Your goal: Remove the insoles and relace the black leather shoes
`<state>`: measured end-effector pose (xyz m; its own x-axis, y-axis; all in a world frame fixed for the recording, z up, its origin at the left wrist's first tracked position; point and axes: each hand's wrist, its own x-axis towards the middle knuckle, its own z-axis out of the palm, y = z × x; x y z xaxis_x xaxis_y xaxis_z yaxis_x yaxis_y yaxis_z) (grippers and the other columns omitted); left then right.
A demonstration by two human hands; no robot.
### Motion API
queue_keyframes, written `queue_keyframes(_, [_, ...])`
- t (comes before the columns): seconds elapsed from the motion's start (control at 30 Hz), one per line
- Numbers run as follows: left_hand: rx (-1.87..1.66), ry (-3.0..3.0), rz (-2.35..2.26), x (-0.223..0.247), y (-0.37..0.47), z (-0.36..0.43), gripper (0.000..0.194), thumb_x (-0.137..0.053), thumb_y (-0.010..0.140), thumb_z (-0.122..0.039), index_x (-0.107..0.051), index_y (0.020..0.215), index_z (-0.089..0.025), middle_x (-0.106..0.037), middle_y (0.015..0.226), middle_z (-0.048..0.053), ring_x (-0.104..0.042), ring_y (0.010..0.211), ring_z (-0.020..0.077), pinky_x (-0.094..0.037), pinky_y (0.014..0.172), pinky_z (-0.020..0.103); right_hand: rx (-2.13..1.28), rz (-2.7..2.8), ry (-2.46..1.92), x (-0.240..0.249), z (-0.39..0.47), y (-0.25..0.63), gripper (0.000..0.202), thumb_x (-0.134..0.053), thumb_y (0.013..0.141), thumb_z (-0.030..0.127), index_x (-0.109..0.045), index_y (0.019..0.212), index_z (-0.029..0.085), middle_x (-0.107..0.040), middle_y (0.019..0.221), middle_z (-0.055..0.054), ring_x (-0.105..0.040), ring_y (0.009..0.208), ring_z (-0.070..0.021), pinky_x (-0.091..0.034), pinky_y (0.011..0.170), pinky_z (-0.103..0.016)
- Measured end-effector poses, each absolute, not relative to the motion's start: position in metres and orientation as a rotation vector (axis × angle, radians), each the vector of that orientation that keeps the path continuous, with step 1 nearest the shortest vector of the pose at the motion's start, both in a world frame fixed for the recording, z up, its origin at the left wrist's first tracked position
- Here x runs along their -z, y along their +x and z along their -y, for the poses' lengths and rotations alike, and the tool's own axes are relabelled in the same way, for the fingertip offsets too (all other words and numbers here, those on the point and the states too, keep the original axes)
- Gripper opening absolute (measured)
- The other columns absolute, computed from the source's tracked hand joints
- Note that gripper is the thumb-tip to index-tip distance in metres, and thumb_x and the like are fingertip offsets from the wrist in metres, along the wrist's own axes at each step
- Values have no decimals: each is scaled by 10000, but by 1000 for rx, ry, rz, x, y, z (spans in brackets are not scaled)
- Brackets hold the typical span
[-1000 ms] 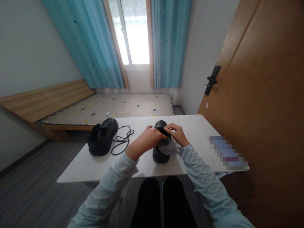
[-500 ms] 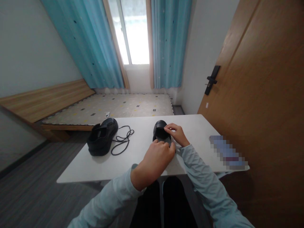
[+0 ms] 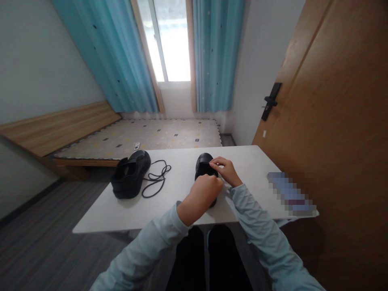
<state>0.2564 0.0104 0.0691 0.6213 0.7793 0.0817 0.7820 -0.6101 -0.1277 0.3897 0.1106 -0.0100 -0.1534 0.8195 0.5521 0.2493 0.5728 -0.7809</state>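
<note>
A black shoe (image 3: 205,159) stands on the white table in front of me, its toe pointing away. My right hand (image 3: 226,169) is closed at the shoe's right side, fingertips pinching the edge of its tongue. Over the shoe's opening, my left hand (image 3: 203,195) is curled into a fist with its fingers down in the opening. The hand hides its fingertips and whatever they grip. Part of the heel shows below the left hand. To the left, a second black shoe (image 3: 129,180) stands beside a loose black shoelace (image 3: 155,178).
The white table (image 3: 178,161) reaches to a bed (image 3: 163,129) with a patterned mattress. A small white object (image 3: 137,146) lies on the mattress edge. A blurred flat bluish item (image 3: 287,193) is on the table's right side, near a wooden door (image 3: 327,121).
My left hand has moved slightly forward and right, further over the shoe's opening. A grey patch seen inside the opening before is now out of sight. My right hand stays in place.
</note>
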Motion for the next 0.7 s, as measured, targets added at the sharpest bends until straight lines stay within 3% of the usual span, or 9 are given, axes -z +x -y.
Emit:
queue_keyframes(0.53, [-20, -2591, 1218, -57, 253, -48, 186, -488, 837, -14, -666, 887, -34, -674, 742, 164, -686, 740, 214, -523, 643, 266, -643, 1687, -871, 6, -107, 391, 207, -655, 774, 374, -683, 680, 192, -686, 821, -61, -624, 803, -185, -472, 695, -307])
queue_keyframes(0.7, [19, -2598, 1202, -45, 253, -60, 222, -449, 851, -20, -659, 920, -31, -687, 805, 179, -688, 764, 238, -518, 644, 301, -627, 1697, -880, 8, -108, 391, 211, -646, 783, 376, -693, 691, 192, -689, 821, -67, -623, 805, -185, -472, 709, -311])
